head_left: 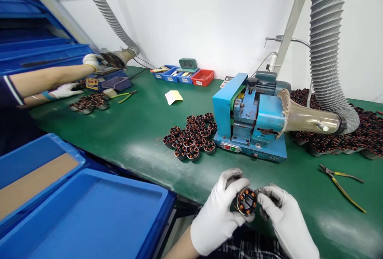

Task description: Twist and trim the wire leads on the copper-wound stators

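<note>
My left hand [220, 211], in a white glove with dark-stained fingertips, grips a round motor stator [247, 201] with copper windings and a black core, its open face turned toward me. At the stator's right edge, the gloved fingers of my right hand [283, 215] are pinched together; what lies between them is too small to make out. Beyond my hands, several similar stators [194, 135] stand in a cluster on the green table [131, 131]. Right of my right hand lie yellow-handled cutting pliers [341, 185].
A blue belt-driven machine [251, 115] with a suction hose [326, 44] stands ahead. Many stators [338, 143] are heaped on the right. Blue trays [119, 207] sit at the lower left. A co-worker's gloved hands [67, 90] are at another machine on the far left.
</note>
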A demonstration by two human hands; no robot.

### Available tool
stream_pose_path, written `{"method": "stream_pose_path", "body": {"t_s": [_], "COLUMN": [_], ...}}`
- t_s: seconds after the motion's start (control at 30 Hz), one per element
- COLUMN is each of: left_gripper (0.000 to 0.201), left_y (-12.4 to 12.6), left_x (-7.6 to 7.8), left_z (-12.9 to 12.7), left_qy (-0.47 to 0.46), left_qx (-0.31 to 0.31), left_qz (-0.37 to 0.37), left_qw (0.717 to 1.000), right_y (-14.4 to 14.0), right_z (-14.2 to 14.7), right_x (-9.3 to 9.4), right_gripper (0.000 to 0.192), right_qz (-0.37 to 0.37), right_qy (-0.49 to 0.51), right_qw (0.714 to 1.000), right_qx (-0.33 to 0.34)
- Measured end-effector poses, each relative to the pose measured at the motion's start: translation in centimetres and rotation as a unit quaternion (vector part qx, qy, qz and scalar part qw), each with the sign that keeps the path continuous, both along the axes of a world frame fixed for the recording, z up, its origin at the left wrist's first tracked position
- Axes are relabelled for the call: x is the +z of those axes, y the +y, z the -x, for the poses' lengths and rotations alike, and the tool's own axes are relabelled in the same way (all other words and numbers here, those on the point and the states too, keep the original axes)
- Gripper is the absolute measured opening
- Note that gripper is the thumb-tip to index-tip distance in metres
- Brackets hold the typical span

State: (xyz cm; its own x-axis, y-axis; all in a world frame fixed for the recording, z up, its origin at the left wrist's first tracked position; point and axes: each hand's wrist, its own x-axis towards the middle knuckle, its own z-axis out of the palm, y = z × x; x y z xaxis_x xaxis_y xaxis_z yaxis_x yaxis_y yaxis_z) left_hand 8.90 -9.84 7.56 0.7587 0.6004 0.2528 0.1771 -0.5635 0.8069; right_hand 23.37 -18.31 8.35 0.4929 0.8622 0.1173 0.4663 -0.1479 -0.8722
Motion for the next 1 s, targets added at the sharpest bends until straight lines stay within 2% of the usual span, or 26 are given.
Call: {"method": "stream_pose_path", "body": {"t_s": [0.03,0.1,0.17,0.2,0.23,0.3,0.33,0.4,0.47,0.53,0.63,0.7,0.83,0.9,1.0], "left_gripper": [0.058,0.052,0.046,0.04,0.031,0.019,0.02,0.035,0.048,0.045,0.025,0.025,0.054,0.05,0.044], "left_y": [0.1,0.2,0.3,0.3,0.3,0.3,0.4,0.5,0.9,1.2,1.3,1.1,0.9,1.3,2.3], "left_x": [-0.3,-0.8,-1.1,-1.2,-1.2,-1.2,-1.2,-1.2,-1.3,-1.4,-2.2,-3.4,-6.2,-6.8,-6.6], "left_z": [-0.1,-0.3,-0.4,-0.4,-0.4,-0.2,0.0,0.2,0.2,0.0,-0.3,-0.3,-0.1,-0.1,-0.3], "left_qy": [0.006,0.004,-0.012,-0.023,-0.036,-0.065,-0.075,-0.07,-0.031,0.007,0.006,-0.005,0.028,0.043,0.065], "left_qx": [-0.006,-0.02,-0.026,-0.032,-0.04,-0.051,-0.049,-0.04,-0.057,-0.092,-0.119,-0.095,-0.019,-0.02,-0.031], "left_qz": [0.019,0.103,0.177,0.188,0.177,0.107,0.066,0.005,0.008,0.068,0.138,0.097,-0.078,-0.089,-0.044], "left_qw": [1.0,0.994,0.984,0.981,0.983,0.991,0.994,0.997,0.998,0.993,0.983,0.991,0.996,0.995,0.996], "right_y": [0.0,0.1,0.0,0.0,0.0,0.1,0.1,0.2,0.2,0.3,0.3,0.5,1.2,1.7,2.5], "right_z": [0.0,-0.1,-0.1,0.0,0.0,0.1,0.1,0.1,0.2,0.2,0.4,0.5,0.2,-0.2,-1.1], "right_x": [0.0,-0.3,-0.9,-1.1,-1.3,-1.4,-1.5,-1.6,-1.9,-2.5,-3.8,-4.6,-5.9,-5.9,-4.7], "right_gripper": [0.029,0.028,0.026,0.024,0.023,0.022,0.022,0.025,0.028,0.028,0.025,0.026,0.039,0.038,0.027], "right_qz": [-0.003,-0.013,-0.012,-0.005,0.004,0.024,0.034,0.051,0.066,0.073,0.075,0.095,0.179,0.199,0.206], "right_qy": [0.034,0.065,0.063,0.055,0.05,0.08,0.119,0.21,0.252,0.196,0.061,0.07,0.152,0.123,0.005], "right_qw": [0.999,0.998,0.998,0.998,0.998,0.996,0.992,0.976,0.965,0.978,0.995,0.993,0.969,0.966,0.963], "right_qx": [-0.002,-0.014,-0.024,-0.026,-0.025,-0.012,0.002,0.029,0.034,0.013,-0.026,-0.016,0.072,0.106,0.172]}}
